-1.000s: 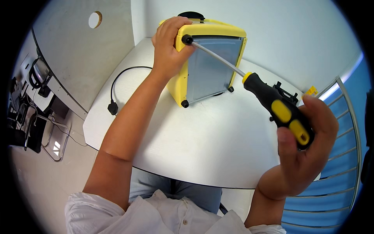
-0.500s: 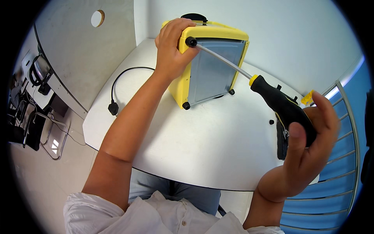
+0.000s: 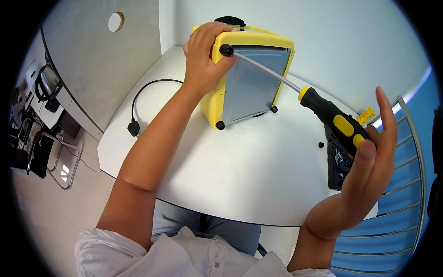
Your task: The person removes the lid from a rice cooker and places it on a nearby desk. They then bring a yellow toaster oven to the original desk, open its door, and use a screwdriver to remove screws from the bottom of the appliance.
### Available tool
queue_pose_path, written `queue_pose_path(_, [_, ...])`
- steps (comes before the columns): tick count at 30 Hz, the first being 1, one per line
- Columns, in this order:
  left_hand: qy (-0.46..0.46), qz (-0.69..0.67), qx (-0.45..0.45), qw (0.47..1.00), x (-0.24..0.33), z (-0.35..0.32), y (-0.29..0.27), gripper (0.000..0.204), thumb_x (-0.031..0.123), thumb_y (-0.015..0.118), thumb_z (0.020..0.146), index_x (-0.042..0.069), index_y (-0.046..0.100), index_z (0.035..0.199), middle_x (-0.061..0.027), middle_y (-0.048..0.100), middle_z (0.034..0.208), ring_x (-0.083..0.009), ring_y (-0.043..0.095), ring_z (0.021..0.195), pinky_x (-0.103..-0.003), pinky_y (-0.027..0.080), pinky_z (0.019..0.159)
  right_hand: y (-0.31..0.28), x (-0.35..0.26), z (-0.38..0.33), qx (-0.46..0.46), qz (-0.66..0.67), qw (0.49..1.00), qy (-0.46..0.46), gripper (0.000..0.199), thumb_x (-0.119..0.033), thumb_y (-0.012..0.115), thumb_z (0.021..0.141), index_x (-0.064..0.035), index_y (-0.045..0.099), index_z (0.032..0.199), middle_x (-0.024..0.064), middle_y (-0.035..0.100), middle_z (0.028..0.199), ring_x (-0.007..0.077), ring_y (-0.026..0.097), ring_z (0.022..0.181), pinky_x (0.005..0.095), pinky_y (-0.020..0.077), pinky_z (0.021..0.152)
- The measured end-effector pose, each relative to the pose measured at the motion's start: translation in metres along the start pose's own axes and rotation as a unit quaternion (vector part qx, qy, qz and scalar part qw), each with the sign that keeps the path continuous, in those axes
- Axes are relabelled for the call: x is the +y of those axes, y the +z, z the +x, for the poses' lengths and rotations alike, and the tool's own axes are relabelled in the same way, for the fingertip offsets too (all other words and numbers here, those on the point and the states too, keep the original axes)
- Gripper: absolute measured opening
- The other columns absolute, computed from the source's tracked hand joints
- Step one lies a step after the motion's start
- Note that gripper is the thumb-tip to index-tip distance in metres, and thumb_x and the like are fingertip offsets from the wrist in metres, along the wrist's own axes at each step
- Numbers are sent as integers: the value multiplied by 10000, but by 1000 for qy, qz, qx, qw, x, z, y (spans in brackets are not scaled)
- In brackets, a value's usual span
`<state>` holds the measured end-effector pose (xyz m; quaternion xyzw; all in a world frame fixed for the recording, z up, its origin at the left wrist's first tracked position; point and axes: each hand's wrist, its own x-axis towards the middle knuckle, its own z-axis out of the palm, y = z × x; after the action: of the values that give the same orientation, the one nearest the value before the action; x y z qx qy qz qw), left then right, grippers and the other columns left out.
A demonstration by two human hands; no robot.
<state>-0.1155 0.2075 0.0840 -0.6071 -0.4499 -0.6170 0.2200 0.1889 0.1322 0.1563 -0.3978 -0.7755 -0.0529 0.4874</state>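
A yellow box-shaped appliance [image 3: 258,39] stands tipped on the table, its grey bottom panel [image 3: 251,83] facing me. My left hand [image 3: 200,60] is closed over its upper left corner, thumb by a black foot [image 3: 226,50]. Into that foot runs the steel shaft of a screwdriver [image 3: 318,104], whose black handle has yellow patches. The handle's end rests against the palm of my right hand [image 3: 371,177]; the index finger points up and the thumb lies near the handle. Other black feet [image 3: 220,125] show at the lower corners.
On the white table [image 3: 230,171], a black case [image 3: 335,164] of small parts lies under the screwdriver, with a loose black foot [image 3: 321,145] beside it. A black plug [image 3: 134,128] and cord lie at left. Metal railing [image 3: 401,189] stands at right; walls rise behind.
The screwdriver handle has turned, bringing its yellow patches into sight. My right hand's fingers have shifted round the handle, the index finger now straighter and higher. The left hand and appliance stay put.
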Motion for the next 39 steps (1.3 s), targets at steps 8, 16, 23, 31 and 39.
queue_pose_path(8, [-1, 1, -6, 1000, 1, 0, -1, 499, 217, 670, 687, 118, 559, 1163, -74, 553, 1232, -288, 475, 1174, -398, 374, 1011, -11, 0, 3, -49, -11, 970, -237, 671, 72, 631, 612, -35, 515, 1264, 121, 480, 1103, 186, 560, 940, 273, 538, 776])
queue_pose_path(16, [6, 5, -5, 1000, 0, -1, -1, 484, 212, 680, 709, 122, 558, 1169, -75, 549, 1234, -286, 477, 1176, -394, 378, 1009, -15, -4, -7, -131, -16, 976, -172, 620, -497, 511, 932, -5, 485, 1308, 174, 636, 1031, 176, 611, 738, 228, 503, 637])
queue_pose_path(23, [1, 7, -5, 1000, 0, -1, -1, 491, 210, 679, 706, 123, 555, 1173, -74, 541, 1241, -281, 469, 1183, -390, 374, 1014, -12, -6, -3, -62, -29, 970, -234, 571, -35, 657, 728, -50, 515, 1282, 183, 530, 1164, 217, 579, 914, 264, 518, 707])
queue_pose_path(31, [-4, 8, -18, 1000, -2, -2, -1, 528, 199, 672, 706, 126, 534, 1211, -76, 529, 1250, -273, 464, 1181, -389, 365, 1024, -4, -5, -4, -63, 29, 976, -205, 571, -385, 638, 873, -22, 509, 1294, 190, 602, 1100, 205, 613, 930, 248, 517, 673])
queue_pose_path(39, [62, -93, 16, 994, -3, -4, -4, 427, 248, 704, 750, 146, 603, 1152, -85, 497, 1357, -355, 383, 1320, -468, 259, 1070, -5, -13, -2, -35, 95, 987, -123, 448, -74, 745, 731, -29, 617, 1158, 135, 625, 894, 266, 621, 781, 316, 522, 703])
